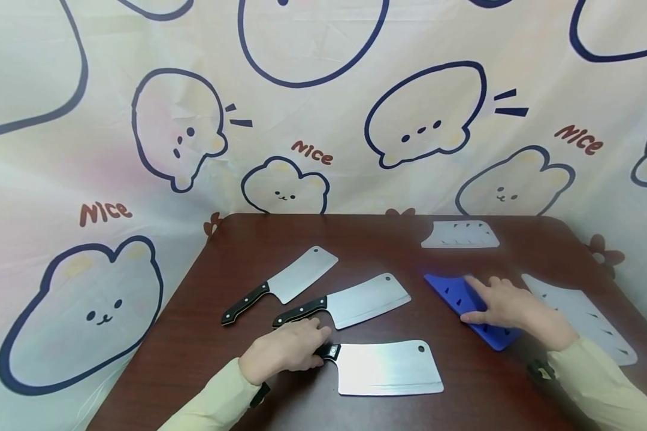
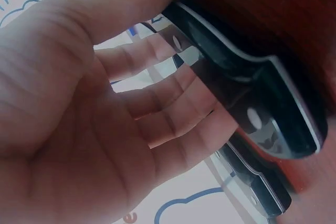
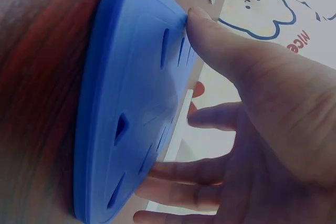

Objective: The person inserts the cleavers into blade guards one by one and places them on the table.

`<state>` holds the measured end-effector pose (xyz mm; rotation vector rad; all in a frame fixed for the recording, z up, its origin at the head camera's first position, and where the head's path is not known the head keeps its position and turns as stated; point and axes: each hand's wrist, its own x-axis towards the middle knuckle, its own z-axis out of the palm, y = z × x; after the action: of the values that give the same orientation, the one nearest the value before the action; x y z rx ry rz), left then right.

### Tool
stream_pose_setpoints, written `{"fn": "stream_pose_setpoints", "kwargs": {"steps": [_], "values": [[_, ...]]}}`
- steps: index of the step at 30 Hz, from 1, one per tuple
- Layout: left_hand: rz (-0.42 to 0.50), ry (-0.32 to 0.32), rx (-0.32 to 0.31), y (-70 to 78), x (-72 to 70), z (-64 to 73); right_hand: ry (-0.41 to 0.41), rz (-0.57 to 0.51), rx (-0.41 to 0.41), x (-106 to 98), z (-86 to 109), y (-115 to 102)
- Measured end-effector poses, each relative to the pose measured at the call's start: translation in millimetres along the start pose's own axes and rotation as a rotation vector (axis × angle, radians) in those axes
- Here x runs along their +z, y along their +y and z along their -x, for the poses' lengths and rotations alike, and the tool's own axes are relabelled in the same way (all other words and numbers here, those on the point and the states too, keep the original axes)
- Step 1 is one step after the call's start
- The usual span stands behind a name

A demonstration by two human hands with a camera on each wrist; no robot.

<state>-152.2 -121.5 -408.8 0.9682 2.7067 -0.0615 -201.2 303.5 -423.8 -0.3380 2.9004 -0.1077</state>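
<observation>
Nearest me on the table lies a cleaver (image 1: 390, 368), its black handle (image 2: 226, 51) under my left hand (image 1: 291, 347). The left thumb lies along one side of the handle and the fingertips along the other, pinching it. To the right, a blue blade guard (image 1: 480, 308) with small slots lies flat. My right hand (image 1: 501, 305) spreads over it, fingers fairly straight. In the right wrist view the thumb touches the rim of the blue guard (image 3: 131, 93), with other fingertips close by its far side. Two more cleavers, a middle one (image 1: 366, 302) and a farther one (image 1: 302, 275), lie beyond the left hand.
A white blade guard (image 1: 460, 234) lies at the table's back right. Another white blade guard (image 1: 587, 323) lies beyond the right forearm, near the right edge. The brown table (image 1: 194, 365) meets a cartoon-printed cloth (image 1: 345, 114) at the back and sides.
</observation>
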Motion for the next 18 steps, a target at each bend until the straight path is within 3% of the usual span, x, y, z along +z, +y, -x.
{"fn": "stream_pose_setpoints", "kwargs": {"steps": [5, 10, 18], "values": [[-0.007, -0.041, -0.014, -0.9, -2.5, -3.9, 0.012, -0.02, 0.012, -1.4, -4.7, 1.8], [0.056, -0.069, -0.039, -4.0, -7.9, -6.7, 0.044, -0.015, 0.017, -4.1, -9.0, 4.3], [0.149, -0.067, -0.022, -8.1, -22.4, -6.5, 0.137, -0.029, -0.048, -14.5, -13.0, 5.8]]}}
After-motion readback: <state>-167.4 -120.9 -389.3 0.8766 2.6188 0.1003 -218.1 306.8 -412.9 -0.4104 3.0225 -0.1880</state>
